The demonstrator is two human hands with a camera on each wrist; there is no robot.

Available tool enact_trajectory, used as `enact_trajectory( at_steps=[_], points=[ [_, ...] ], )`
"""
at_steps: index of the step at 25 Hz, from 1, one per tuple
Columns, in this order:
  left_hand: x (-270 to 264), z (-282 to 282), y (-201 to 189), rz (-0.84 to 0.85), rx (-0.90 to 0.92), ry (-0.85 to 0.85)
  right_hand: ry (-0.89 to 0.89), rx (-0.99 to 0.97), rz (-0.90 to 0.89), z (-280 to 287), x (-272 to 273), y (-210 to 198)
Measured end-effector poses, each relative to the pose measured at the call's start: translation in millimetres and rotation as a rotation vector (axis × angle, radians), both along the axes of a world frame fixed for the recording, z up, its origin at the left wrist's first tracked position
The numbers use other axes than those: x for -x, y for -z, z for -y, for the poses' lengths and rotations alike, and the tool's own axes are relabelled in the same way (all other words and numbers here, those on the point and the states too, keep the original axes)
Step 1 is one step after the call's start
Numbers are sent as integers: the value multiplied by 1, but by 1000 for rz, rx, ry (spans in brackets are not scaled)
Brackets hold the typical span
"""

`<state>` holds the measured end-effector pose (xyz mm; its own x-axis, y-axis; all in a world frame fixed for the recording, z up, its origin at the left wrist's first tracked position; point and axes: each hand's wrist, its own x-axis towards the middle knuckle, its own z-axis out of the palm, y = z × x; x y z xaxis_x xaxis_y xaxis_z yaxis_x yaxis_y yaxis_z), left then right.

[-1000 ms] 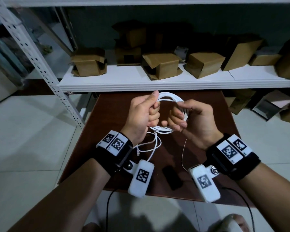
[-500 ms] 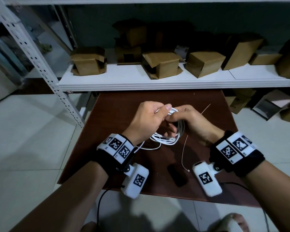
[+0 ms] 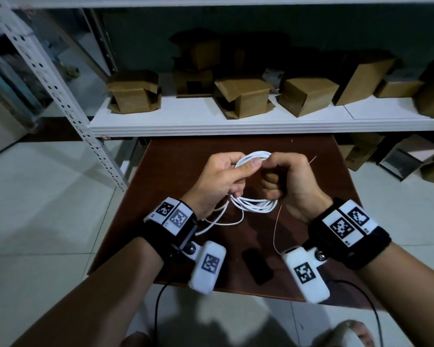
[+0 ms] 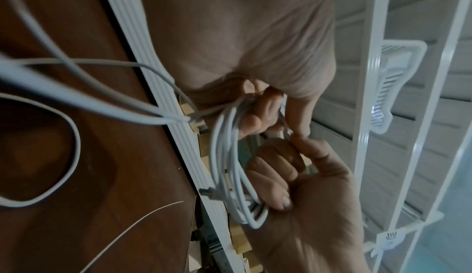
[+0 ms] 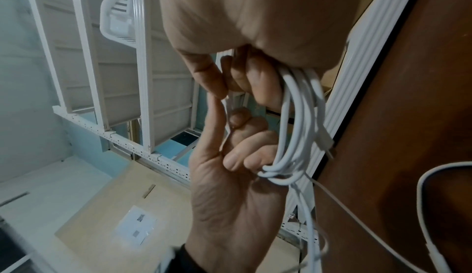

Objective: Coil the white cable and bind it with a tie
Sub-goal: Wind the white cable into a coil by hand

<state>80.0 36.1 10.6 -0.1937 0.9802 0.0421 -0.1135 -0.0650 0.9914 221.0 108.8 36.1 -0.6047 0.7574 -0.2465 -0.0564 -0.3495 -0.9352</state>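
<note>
The white cable (image 3: 255, 206) is wound into a coil of several loops, held above the brown table (image 3: 171, 171). My left hand (image 3: 219, 177) grips the coil's left side, thumb pressed on the top strands. My right hand (image 3: 292, 180) has its fingers curled through the coil and pinches the thin tie (image 3: 276, 229), whose lower end dangles while the other end pokes out behind the hand. In the left wrist view the coil (image 4: 224, 156) runs between both fists. In the right wrist view the coil (image 5: 298, 126) hangs beside the tie (image 5: 339, 202). A loose cable tail (image 3: 223, 221) trails onto the table.
A small black object (image 3: 257, 266) lies on the table near its front edge. Behind the table runs a white shelf (image 3: 236, 126) carrying several cardboard boxes (image 3: 243, 97). A perforated metal post (image 3: 60, 83) slants at the left. More boxes sit on the tiled floor at the right.
Both hands dipped toward the table and flattened the coil, then drew level again. My left thumb now lies over the top strands, and the tie's far end sticks out behind my right hand.
</note>
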Motion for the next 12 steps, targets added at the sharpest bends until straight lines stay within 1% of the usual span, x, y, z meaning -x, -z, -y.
enact_trajectory(
  at_steps=[4, 6, 10, 12],
  points=[
    [-1, -2, 3, 158, -15, -42, 79, 140, -159, -3, -1, 1],
    [0, -4, 6, 159, -26, -67, 84, 179, -227, -3, -2, -2],
    [1, -5, 14, -50, -64, -124, 87, 189, -253, -7, -5, -9],
    [5, -5, 18, -175, -73, -100, 102, 171, -250, -12, -8, -14]
  ],
)
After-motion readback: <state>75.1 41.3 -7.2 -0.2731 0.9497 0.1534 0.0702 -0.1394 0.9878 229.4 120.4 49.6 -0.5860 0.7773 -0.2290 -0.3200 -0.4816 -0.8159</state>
